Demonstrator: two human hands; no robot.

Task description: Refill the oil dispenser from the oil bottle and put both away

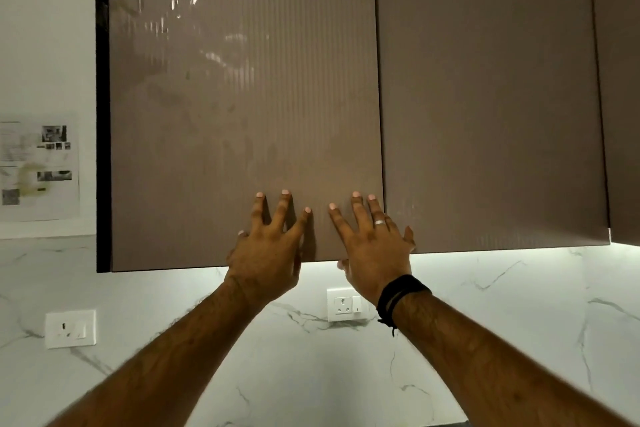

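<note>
Both hands raised against the lower part of a glossy brown ribbed wall-cabinet door [242,97], closed flush beside its plain brown neighbour door [491,97]. Left hand [268,250] flat on the panel, fingers spread apart, fingertips pressed to the surface just above the bottom edge, gripping nothing. Right hand [372,250] likewise splayed and empty, silver ring [379,222] on one finger, black cord bracelet [401,295] round the wrist, thumb curling under the door's lower edge. Hands near each other, not touching, close to the door's right edge. Below, white marble-veined backsplash [519,322] lit by a strip under the cabinet; one white wall socket [70,329] at the left, another white socket [346,304] partly hidden behind the right wrist. Printed paper sheet [38,166] taped to the white wall at far left, blurred. Oil dispenser and oil bottle nowhere in view; whereabouts cannot be told.
</note>
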